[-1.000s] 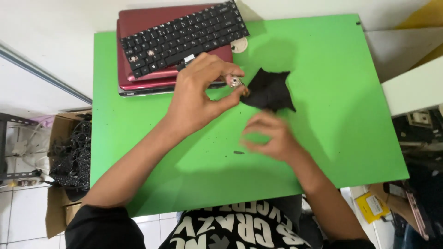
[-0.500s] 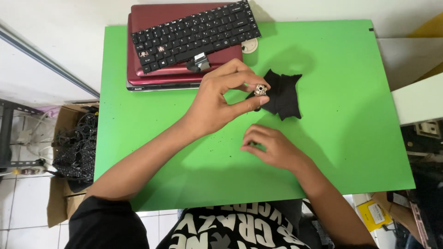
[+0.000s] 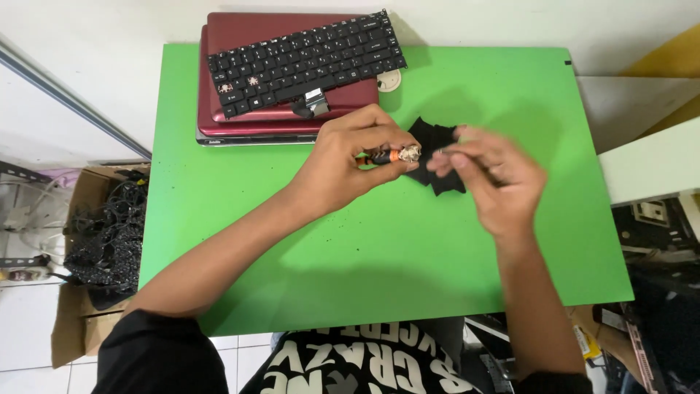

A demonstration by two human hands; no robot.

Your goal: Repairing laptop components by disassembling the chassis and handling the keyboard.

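My left hand [image 3: 350, 157] is closed around a small tool with an orange band and a metal tip [image 3: 397, 154], held just above the green table [image 3: 292, 248]. My right hand [image 3: 488, 182] is raised beside that tip, blurred, fingers pinched together; I cannot tell whether it holds anything. Behind both hands lies a black piece of cloth [image 3: 437, 138]. A loose black keyboard [image 3: 306, 62] rests at an angle on a dark red laptop [image 3: 219, 109] at the table's far edge.
A small white round thing [image 3: 390, 79] lies by the keyboard's right end. A cardboard box of black cables [image 3: 102, 233] stands on the floor to the left. A white surface [image 3: 642, 146] adjoins the table's right side, with cluttered items below it.
My right hand has risen from the table and moved right and up to the tool's tip. My left hand still grips the tool in front of the black cloth.
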